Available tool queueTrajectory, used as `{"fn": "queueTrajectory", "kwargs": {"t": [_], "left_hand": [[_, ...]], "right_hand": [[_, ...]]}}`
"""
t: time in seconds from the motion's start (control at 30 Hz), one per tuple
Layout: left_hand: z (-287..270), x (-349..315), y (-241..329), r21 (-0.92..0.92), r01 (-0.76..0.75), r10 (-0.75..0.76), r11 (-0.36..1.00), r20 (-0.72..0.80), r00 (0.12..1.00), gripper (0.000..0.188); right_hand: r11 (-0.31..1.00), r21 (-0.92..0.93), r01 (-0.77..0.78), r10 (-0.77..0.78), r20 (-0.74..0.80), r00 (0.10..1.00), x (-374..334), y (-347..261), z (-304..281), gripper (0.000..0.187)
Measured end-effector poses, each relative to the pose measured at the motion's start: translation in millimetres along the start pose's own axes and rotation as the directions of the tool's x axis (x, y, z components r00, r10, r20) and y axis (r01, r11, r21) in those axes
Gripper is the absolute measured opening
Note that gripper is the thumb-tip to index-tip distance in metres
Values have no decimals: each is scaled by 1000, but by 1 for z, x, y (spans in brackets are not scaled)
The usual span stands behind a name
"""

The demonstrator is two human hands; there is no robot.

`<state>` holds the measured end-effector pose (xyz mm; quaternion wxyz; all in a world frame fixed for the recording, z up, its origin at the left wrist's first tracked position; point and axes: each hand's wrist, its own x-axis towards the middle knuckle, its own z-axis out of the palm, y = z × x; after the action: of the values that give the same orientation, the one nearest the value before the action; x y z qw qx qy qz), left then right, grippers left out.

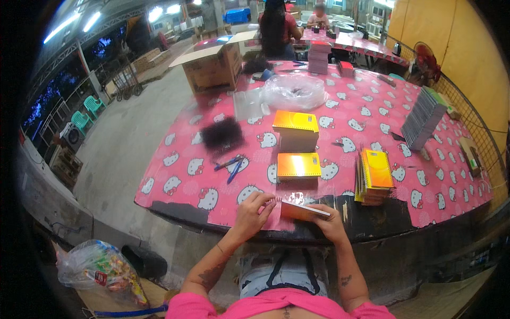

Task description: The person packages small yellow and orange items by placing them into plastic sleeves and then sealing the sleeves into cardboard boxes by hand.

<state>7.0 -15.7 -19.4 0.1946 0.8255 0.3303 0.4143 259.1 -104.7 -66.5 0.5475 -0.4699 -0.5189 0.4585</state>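
At the middle of the tabletop's near edge, a person's bare hands meet over one orange notebook (302, 212). The right hand (330, 222) pinches its right end between thumb and fingers, holding it tilted, probably to steady it and leave the left end free. There, the left hand's (252, 215) fingertips are drawn together and seem to pinch a thin coil (276, 200), though this is small and blurred.

Just beyond, two yellow-orange notebook stacks, the front stack (299, 166) and the back stack (296, 125), stand in line, squared up perhaps for easy reach. A right-hand stack (377, 171) sits near the near edge, toward its right corner. Left of the middle lie pens (235, 172), then a dark, bristly pile (222, 135).

A tall grey stack (423, 119) stands toward the right edge. Farther off are a clear plastic bag (295, 91), an open carton (213, 68) at the far left corner, and a pink stack (319, 57) by the far edge.
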Motion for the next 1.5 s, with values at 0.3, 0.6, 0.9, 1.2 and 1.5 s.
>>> {"fn": "queueTrajectory", "kwargs": {"t": [0.3, 0.6, 0.9, 1.2, 1.5], "left_hand": [[-9, 23, -2, 1, -120, 113, 993, 322, 940, 21], [-5, 32, 0, 28, -138, 116, 990, 401, 909, 22], [10, 20, 25, 520, -282, 212, 807, 190, 959, 55], [13, 6, 29, 554, -261, 255, 791, 91, 963, 67], [31, -14, 30, 647, -348, 271, 678, 221, 937, 85]], "right_hand": [[999, 48, -15, 16, -17, 1000, -2, -1, 2, 28], [999, -16, 34, -34, -9, 999, -2, -5, 2, 28], [992, 129, -6, 32, -203, 979, -18, -25, 27, 30], [984, 175, 43, 0, -241, 970, -17, -27, 36, 29], [967, 246, 64, 21, -328, 944, -16, -41, 36, 29]]}}
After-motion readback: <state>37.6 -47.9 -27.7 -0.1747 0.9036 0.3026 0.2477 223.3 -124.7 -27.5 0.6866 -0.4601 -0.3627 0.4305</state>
